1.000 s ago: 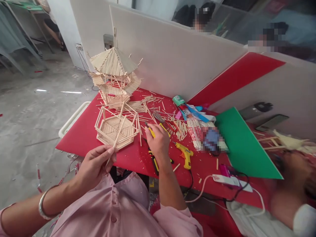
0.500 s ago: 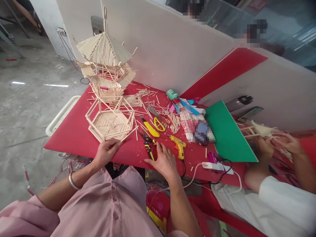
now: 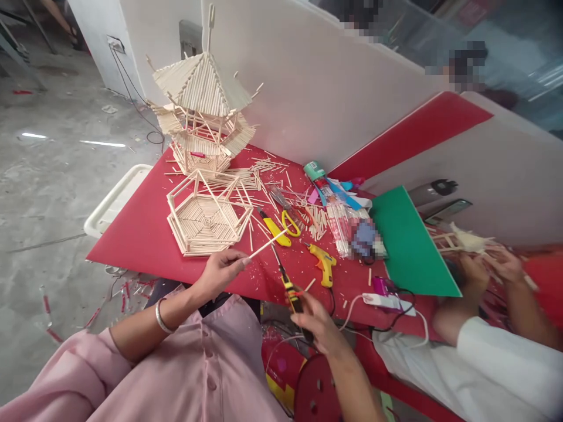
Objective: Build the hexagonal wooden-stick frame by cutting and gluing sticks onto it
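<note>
My left hand (image 3: 223, 271) is closed on one end of a thin wooden stick (image 3: 269, 242), which points up and to the right over the table. In my right hand (image 3: 320, 323) are black-and-yellow pliers (image 3: 288, 286), lifted near the table's front edge with the jaws toward the stick's far end but apart from it. Just beyond my left hand lies a hexagonal stick base (image 3: 206, 221) with a raised frame of sticks around it. Behind that stands a tiered pavilion model (image 3: 202, 88) built of the same sticks.
On the red table (image 3: 132, 223) lie a yellow utility knife (image 3: 276, 230), yellow-handled scissors (image 3: 291, 224), a yellow glue gun (image 3: 324, 265), bundled sticks (image 3: 338, 225) and loose ones. A green board (image 3: 413, 246) stands at the right. Past it, another person's hands (image 3: 505, 264) hold a stick model.
My left hand has picked up a stick from beside the hexagonal base and moved right. My right hand has taken the pliers off the table and drawn them toward me. The view shifted slightly.
</note>
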Tool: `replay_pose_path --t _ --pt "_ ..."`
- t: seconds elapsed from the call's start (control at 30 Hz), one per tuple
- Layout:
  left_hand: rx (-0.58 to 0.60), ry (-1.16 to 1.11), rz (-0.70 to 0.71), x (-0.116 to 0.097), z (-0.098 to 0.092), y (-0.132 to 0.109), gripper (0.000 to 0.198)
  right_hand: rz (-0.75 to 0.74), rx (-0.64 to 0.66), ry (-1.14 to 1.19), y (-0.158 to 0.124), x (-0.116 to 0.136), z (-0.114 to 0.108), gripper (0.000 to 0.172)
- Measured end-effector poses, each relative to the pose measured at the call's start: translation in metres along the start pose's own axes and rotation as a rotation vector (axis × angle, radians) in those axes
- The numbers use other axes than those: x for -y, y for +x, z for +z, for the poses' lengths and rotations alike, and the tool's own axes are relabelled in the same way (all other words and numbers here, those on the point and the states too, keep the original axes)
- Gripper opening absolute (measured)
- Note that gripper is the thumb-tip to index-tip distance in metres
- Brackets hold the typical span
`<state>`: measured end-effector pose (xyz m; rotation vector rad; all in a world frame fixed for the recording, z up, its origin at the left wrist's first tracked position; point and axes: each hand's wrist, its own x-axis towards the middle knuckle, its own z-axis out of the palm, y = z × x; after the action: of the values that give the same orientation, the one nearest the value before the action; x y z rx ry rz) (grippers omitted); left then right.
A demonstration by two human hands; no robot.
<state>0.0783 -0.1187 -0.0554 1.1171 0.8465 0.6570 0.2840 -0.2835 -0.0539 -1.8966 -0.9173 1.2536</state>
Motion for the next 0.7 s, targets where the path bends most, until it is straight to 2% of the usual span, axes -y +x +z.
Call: replay_pose_path --t 0.07,0.1,0.2,0.3,0.47,0.57,0.7 --pt "-0.003 -0.040 -0.051 0.003 0.007 0.006 0.027 -0.002 0.115 0.268 -0.026 -0.014 0.014 0.058" --pt "0.004 -0.044 -0.063 0.003 0.010 0.009 0.029 0.001 0.142 0.330 -0.036 -0.019 0.023 0.059" --pt "0.031 -0.025 -0.060 0.004 0.014 0.013 0.031 -0.004 0.043 0.247 -0.049 -0.018 0.044 0.059" --pt "0.026 0.051 0.012 0.002 0.016 0.012 0.028 -0.073 -0.077 -0.001 -0.039 0.000 0.047 0.062" --pt "0.035 0.188 0.186 -0.001 0.014 0.007 0.021 -0.248 -0.034 -0.232 -0.009 0.028 0.039 0.065" --pt "0.058 0.284 0.265 -0.002 0.013 0.005 0.026 -0.327 -0.019 -0.290 0.002 0.030 0.040 0.068" --pt "0.059 0.375 0.319 -0.005 0.013 0.005 0.029 -0.350 -0.028 -0.403 0.010 0.025 0.040 0.070"
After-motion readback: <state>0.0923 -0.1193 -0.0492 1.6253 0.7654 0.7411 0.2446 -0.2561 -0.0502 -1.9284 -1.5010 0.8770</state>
